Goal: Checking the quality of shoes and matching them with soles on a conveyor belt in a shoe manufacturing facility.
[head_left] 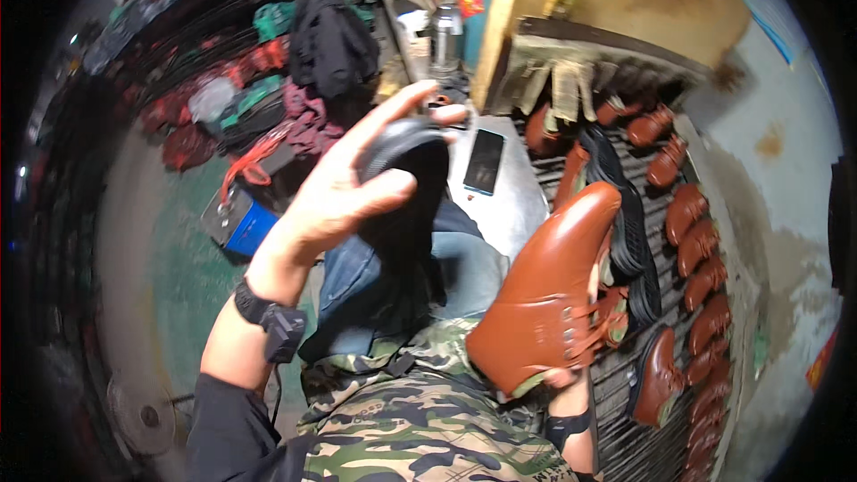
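Observation:
My left hand (344, 183) is raised near the middle, its thumb and fingers curved round a black shoe sole (412, 180), which is blurred and partly hidden by the fingers. To the right, a brown leather lace-up ankle boot (540, 290) is held over my lap with its toe pointing up and away. My right hand (562, 380) grips it at the ankle opening; most of that hand is hidden behind the leather, with only fingertips and wrist showing. The boot and the sole are apart.
A phone (485, 162) lies on a pale surface (513, 196) ahead, with a clear bottle (445, 36) beyond. On the right, a slatted rack holds several brown shoes (705, 245) and black soles (629, 214). Leftward are a blue box (250, 230), a fan (143, 415) and a dark jacket (330, 40).

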Action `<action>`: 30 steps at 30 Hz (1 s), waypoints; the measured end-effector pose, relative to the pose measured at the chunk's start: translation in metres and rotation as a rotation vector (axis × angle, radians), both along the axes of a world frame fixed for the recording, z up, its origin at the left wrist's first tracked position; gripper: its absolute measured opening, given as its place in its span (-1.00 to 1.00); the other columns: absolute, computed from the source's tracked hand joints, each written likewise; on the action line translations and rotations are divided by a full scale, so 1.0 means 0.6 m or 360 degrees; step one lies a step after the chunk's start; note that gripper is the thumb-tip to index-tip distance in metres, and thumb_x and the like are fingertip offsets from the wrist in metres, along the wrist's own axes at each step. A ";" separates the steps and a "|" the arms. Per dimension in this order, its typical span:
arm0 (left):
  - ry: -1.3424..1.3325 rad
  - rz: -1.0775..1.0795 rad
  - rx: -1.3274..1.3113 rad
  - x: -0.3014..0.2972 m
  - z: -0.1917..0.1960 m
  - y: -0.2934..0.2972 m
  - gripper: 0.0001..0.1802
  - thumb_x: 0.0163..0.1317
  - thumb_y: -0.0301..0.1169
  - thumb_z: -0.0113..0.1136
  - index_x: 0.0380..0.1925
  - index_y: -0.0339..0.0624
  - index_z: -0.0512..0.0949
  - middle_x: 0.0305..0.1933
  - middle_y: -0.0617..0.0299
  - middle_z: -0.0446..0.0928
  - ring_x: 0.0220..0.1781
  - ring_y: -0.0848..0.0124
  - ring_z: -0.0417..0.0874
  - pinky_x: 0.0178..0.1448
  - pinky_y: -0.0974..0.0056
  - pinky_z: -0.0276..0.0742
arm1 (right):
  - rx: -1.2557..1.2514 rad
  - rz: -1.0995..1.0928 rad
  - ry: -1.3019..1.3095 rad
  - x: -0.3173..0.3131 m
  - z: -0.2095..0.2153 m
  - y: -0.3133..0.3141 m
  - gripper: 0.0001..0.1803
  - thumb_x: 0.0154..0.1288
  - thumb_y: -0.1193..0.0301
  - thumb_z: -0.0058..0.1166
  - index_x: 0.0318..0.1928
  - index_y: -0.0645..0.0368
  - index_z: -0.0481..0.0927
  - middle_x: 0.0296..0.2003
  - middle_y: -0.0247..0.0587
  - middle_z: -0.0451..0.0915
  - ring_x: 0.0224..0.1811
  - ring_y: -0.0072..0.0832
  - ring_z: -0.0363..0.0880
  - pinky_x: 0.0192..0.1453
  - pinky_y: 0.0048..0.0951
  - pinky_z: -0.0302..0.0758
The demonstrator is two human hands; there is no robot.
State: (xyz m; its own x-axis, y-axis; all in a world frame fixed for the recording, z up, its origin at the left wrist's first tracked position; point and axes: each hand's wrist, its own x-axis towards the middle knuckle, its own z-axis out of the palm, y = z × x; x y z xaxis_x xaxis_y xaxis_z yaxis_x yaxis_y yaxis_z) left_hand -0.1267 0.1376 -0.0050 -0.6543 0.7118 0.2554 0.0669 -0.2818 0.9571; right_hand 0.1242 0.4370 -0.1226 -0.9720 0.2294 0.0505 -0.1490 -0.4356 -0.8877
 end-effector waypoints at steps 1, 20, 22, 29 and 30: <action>0.0076 -0.0047 0.0009 -0.003 -0.005 0.008 0.23 0.11 0.12 0.55 0.59 -0.25 0.09 0.49 -0.11 0.41 0.48 0.16 0.48 0.58 0.09 0.29 | 0.0092 0.0048 0.0012 0.017 -0.005 -0.031 0.37 -0.08 0.14 0.61 0.62 0.04 -0.10 0.46 -0.02 0.33 0.47 -0.08 0.39 0.58 -0.01 0.29; -0.0647 -0.0642 0.0086 -0.001 -0.132 0.029 0.02 0.43 0.39 -0.28 0.63 -0.12 0.07 0.45 0.11 0.41 0.46 0.35 0.43 0.58 0.17 0.28 | 0.1070 0.0399 0.0249 -0.021 -0.069 -0.213 0.69 -0.26 0.23 0.70 0.63 -0.03 -0.48 0.41 0.09 0.39 0.48 -0.02 0.40 0.63 0.00 0.20; -0.0646 -0.0673 0.0092 -0.001 -0.131 0.029 -0.02 0.45 0.37 -0.28 0.62 -0.11 0.09 0.47 0.11 0.40 0.48 0.35 0.41 0.60 0.17 0.25 | 0.1041 0.0386 0.0192 -0.022 -0.067 -0.211 0.68 -0.23 0.25 0.68 0.63 -0.01 -0.49 0.40 0.10 0.40 0.46 -0.01 0.42 0.62 0.01 0.21; -0.0500 -0.0575 -0.0260 0.015 -0.078 0.019 -0.20 0.61 0.21 -0.28 0.61 -0.08 0.17 0.57 0.12 0.28 0.60 0.35 0.22 0.67 0.17 0.00 | 0.1171 0.0424 0.0275 -0.034 -0.046 -0.209 0.67 -0.25 0.27 0.69 0.63 0.00 -0.46 0.39 0.10 0.41 0.44 -0.02 0.45 0.59 0.00 0.28; -0.0496 -0.0576 -0.0264 0.012 -0.081 0.017 -0.20 0.61 0.21 -0.28 0.61 -0.08 0.17 0.57 0.12 0.28 0.60 0.35 0.22 0.67 0.17 0.00 | 0.1199 0.0425 0.0249 -0.035 -0.044 -0.210 0.68 -0.25 0.29 0.69 0.63 -0.04 -0.47 0.39 0.10 0.41 0.44 -0.04 0.45 0.58 -0.02 0.30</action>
State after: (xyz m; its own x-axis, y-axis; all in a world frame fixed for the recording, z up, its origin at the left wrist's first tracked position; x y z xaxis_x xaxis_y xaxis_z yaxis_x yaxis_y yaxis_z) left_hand -0.1195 0.1477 -0.0537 -0.3853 0.9215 -0.0488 -0.3031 -0.0764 0.9499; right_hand 0.1030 0.3111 -0.1488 -0.9580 -0.1588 0.2389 -0.2714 0.2317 -0.9342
